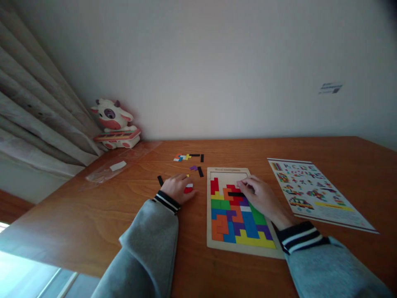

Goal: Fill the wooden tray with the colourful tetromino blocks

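My left hand point(177, 188) rests palm down on the table, fingers spread, over some loose puzzle pieces. A red piece point(188, 189) shows between its thumb and fingers, and a black bar piece point(160, 181) lies just left of it. Over the upper right of the wooden puzzle board point(228, 170), my right hand point(256, 193) has its fingers pinched together. From under them a straight black puzzle piece point(235, 194) sticks out to the left, across red and orange pieces; the fingertips partly hide its grip. Coloured block pieces point(221, 223) fill the board's lower part.
More loose pieces point(182, 157) lie behind my left hand, with a purple piece point(193, 168) and a black bar point(200, 171) nearer. A printed pattern sheet point(316, 190) lies right of the board. Clear plastic wrapping point(102, 176) and a cow toy keyboard point(116, 124) are at left.
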The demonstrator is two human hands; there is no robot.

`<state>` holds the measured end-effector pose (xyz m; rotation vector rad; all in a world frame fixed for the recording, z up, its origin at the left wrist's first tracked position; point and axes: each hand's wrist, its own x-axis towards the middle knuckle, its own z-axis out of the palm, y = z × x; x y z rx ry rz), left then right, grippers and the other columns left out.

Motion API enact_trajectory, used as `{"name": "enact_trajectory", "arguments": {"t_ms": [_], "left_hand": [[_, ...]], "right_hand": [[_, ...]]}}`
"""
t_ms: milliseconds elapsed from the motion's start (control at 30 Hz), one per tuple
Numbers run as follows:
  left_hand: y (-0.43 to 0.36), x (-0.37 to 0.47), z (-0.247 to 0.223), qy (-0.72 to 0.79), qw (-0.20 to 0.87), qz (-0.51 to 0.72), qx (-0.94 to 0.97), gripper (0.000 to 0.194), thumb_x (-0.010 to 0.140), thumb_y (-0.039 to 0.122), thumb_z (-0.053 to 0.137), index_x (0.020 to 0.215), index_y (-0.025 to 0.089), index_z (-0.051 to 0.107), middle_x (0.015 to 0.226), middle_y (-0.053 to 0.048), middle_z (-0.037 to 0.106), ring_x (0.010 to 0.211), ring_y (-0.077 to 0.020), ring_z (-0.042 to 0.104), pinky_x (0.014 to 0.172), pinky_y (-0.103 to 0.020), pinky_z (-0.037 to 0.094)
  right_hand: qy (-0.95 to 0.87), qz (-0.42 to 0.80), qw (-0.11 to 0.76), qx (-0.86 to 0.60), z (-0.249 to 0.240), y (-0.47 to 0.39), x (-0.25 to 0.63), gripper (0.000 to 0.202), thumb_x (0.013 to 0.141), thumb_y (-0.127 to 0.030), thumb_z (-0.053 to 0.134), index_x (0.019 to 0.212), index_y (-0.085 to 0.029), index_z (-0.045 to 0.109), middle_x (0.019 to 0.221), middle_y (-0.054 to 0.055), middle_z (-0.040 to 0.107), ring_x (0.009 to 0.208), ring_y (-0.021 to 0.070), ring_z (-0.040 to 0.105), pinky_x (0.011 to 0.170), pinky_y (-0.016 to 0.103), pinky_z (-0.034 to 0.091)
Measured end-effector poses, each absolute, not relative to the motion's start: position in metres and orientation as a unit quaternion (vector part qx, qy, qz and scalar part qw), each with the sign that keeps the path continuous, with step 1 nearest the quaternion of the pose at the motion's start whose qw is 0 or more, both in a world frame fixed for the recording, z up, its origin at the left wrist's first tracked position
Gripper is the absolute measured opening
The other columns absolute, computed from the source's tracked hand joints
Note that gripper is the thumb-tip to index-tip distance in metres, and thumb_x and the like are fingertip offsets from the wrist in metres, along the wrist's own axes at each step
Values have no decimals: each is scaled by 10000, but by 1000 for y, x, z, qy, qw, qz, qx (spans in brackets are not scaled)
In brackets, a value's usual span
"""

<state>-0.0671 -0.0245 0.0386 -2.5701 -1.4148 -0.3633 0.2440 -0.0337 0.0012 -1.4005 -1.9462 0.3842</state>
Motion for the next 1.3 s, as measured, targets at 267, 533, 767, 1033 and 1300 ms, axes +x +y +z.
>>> {"name": "enact_trajectory", "arguments": {"t_ms": [267,533,767,1033,1300], "left_hand": [[-29,-63,36,-506,35,-72,-859,166,856,305,576,894,194,694,864,-64,717,790,-222,683,681,-297,507],[-31,-47,21,-417,-48,-176,-890,187,839,205,600,1005,208,685,973,-50,722,865,-199,689,776,-290,546],[-34,-36,20,-477,-165,-285,-815,211,734,171,733,943,195,714,965,-41,709,792,-151,664,723,-239,552],[-31,-40,20,-534,-177,-320,-763,158,746,108,720,884,185,722,775,0,728,657,-120,661,608,-200,525],[-45,-22,20,-383,-59,-371,-844,196,878,386,677,859,207,755,719,-18,712,655,-134,642,650,-241,514]], "right_hand": [[-738,145,363,-549,1,-34,243,313,955,-419,476,833,-205,668,841,51,635,755,189,604,694,318,451],[-681,115,413,-594,4,-34,246,335,934,-460,493,816,-190,653,785,52,633,664,180,572,598,303,405],[-685,116,413,-588,6,-35,244,353,934,-471,486,828,-185,663,781,56,630,668,181,572,603,300,410],[-684,125,430,-576,5,-34,244,334,938,-464,488,835,-193,653,781,49,626,682,184,572,629,311,431],[-736,311,381,-466,26,-49,229,282,916,-454,551,952,-219,702,958,59,724,863,201,654,751,323,509]]}}
